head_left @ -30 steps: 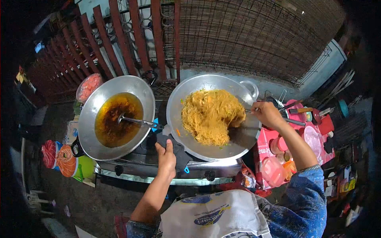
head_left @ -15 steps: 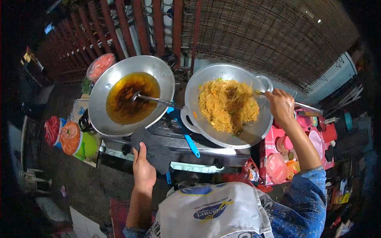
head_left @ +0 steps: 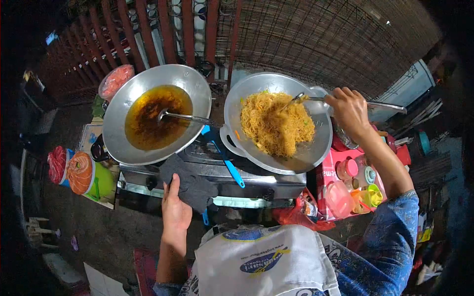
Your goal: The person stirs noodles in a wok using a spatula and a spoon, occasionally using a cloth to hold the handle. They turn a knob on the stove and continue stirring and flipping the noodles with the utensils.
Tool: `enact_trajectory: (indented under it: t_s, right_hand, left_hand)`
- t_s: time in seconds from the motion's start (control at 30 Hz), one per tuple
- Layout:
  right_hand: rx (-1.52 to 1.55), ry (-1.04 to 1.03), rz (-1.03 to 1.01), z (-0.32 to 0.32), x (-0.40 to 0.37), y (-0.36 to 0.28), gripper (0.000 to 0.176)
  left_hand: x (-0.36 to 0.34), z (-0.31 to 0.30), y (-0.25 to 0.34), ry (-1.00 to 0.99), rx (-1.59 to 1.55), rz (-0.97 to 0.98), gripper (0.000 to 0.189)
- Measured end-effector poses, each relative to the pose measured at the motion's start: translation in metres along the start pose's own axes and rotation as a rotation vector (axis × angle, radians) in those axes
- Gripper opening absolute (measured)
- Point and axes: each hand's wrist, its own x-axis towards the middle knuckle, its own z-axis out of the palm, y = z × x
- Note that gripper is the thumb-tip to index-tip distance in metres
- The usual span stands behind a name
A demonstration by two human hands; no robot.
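Note:
My right hand [head_left: 348, 109] is closed around a long metal utensil [head_left: 387, 106], whose head is over the noodles [head_left: 279, 123] in the right wok [head_left: 316, 153]. The noodles are yellow-brown, with bits of green and orange. My left hand [head_left: 177, 207] holds a dark grey cloth [head_left: 190, 185] below the left wok [head_left: 116, 133], thumb up along it. In the left wok lies brown-gold oil [head_left: 158, 118] with dark residue, and a metal ladle [head_left: 185, 117] rests in it, its handle towards the right wok.
Both woks sit on a stove [head_left: 256, 186]. A blue-handled tool [head_left: 233, 172] lies between them. Wrapped tubs [head_left: 80, 172] stand at the left; a pink-covered surface [head_left: 328, 172] at the right holds jars. Behind are a slatted fence [head_left: 189, 34] and mesh [head_left: 316, 44].
The utensil in my right hand has lifted and shifted, so its metal head now shows above the noodles. My left hand still holds the cloth. The whole view has shifted slightly.

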Motion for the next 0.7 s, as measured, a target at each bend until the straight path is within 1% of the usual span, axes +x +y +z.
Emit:
enact_trajectory:
  t_s: [0.07,0.1,0.13,0.2,0.23,0.27,0.3,0.33,0.37,0.43,0.47,0.53,0.6,0.63,0.7]
  right_hand:
    - [0.092,-0.119,0.106,-0.002,0.003,0.006,0.017]
    - [0.129,-0.275,0.198,-0.003,0.006,0.007,0.016]
    - [0.131,-0.277,0.195,-0.005,0.007,0.010,0.016]
    - [0.181,-0.519,0.185,-0.013,0.009,0.018,0.016]
    - [0.202,-0.574,0.195,-0.022,0.012,0.018,0.017]
    - [0.203,-0.576,0.196,-0.019,0.010,0.021,0.017]
    - [0.220,-0.592,0.149,-0.015,0.007,0.026,0.017]
    - [0.237,-0.608,0.101,-0.012,0.004,0.030,0.017]
    - [0.239,-0.612,0.103,-0.009,0.004,0.032,0.017]
    - [0.247,-0.845,0.118,-0.004,0.002,0.036,0.015]
    - [0.250,-0.847,0.120,0.001,0.000,0.035,0.015]
    - [0.343,-1.070,-0.037,0.022,-0.009,0.027,0.022]
    - [0.691,-0.879,-0.176,0.085,-0.039,-0.001,0.026]
    - [0.782,-0.735,-0.064,0.091,-0.044,-0.030,0.026]
    - [0.956,-0.573,0.242,0.113,-0.050,-0.089,0.022]
  left_hand:
    - [0.002,0.004,-0.004,-0.136,-0.063,-0.036,0.043]
    - [0.004,0.007,-0.007,-0.133,-0.065,-0.038,0.043]
    - [0.007,0.012,-0.011,-0.137,-0.037,-0.043,0.043]
    - [0.010,0.029,-0.017,-0.140,-0.008,-0.048,0.042]
    - [0.011,0.040,-0.020,-0.130,0.006,-0.056,0.041]
    - [0.013,0.051,-0.023,-0.121,0.020,-0.064,0.040]
    - [0.024,0.056,-0.033,-0.127,0.050,-0.057,0.037]
    - [0.036,0.058,-0.042,-0.228,0.057,-0.061,0.039]
    - [0.044,0.063,-0.050,-0.237,0.079,-0.054,0.037]
    - [0.054,0.078,-0.064,-0.246,0.105,-0.050,0.036]
    - [0.060,0.083,-0.071,-0.226,0.154,-0.056,0.035]
    - [0.064,0.090,-0.078,-0.202,0.204,-0.055,0.034]
    - [0.064,0.092,-0.083,-0.176,0.340,0.009,0.049]
    - [0.066,0.091,-0.086,-0.166,0.372,0.017,0.049]
    - [0.070,0.088,-0.090,-0.145,0.410,0.028,0.049]
